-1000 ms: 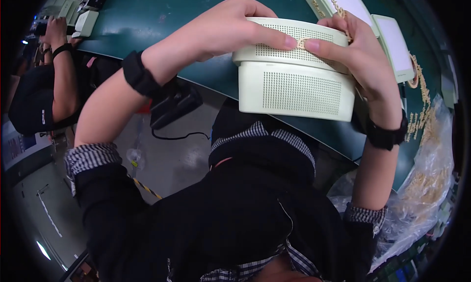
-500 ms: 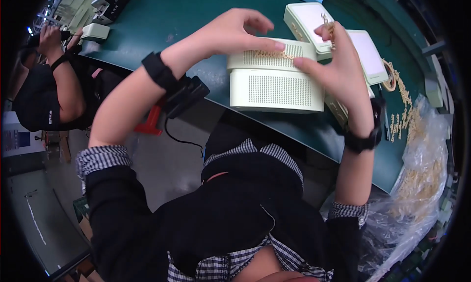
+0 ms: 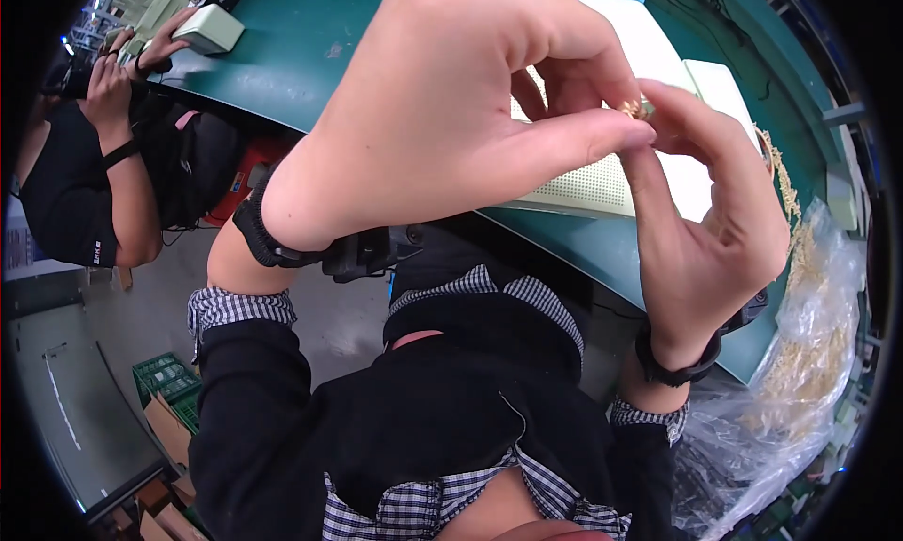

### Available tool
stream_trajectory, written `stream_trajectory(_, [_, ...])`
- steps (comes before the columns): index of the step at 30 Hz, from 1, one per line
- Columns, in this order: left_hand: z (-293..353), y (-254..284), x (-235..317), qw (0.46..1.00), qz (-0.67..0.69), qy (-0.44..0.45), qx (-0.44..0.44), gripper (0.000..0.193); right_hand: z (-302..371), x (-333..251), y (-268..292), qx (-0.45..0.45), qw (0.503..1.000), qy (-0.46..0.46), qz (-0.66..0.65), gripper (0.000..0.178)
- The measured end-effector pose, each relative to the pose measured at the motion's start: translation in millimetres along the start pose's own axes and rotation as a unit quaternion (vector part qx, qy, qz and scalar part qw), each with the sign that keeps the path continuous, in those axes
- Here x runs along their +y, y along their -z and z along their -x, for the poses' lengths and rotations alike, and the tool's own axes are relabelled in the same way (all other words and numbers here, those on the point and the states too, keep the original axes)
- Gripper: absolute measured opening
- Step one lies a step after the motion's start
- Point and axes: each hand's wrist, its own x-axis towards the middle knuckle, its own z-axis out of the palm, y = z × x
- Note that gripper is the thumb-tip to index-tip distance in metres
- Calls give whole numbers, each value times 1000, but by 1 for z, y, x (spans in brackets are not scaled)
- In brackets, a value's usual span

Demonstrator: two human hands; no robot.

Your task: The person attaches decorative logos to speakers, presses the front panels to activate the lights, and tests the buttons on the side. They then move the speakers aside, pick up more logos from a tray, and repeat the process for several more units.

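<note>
Overhead, green bench, grey floor, both hands pinching gold piece.

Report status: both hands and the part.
Left hand and right hand pinch one small gold-coloured metal piece. Pale perforated plastic casing on the green bench beneath. Nothing blocking.

Black apron over checked shirt, rolled cuffs, black wristbands on both hands

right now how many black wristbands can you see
3: one on the left hand's wrist, one on the right hand's wrist, one on the co-worker's wrist at upper left. Others may be hidden.
</note>
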Motion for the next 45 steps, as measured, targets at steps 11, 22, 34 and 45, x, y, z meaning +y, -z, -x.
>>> stream_trajectory(11, [29, -19, -35, 995, -6, -16, 100, 43, 30, 35, -11, -58, 991, -59, -104, 25])
stream_trajectory(22, [41, -26, -52, 987, -97, -50, 116, 37, 19, 50, 1, -168, 984, 35, -47, 28])
stream_trajectory(34, [60, -17, -57, 982, -145, -59, 102, 36, 30, 40, -6, -174, 977, 98, 77, 34])
stream_trajectory(45, [62, -18, -61, 983, -145, -69, 87, 50, 34, 39, -12, -178, 974, 126, 65, 42])
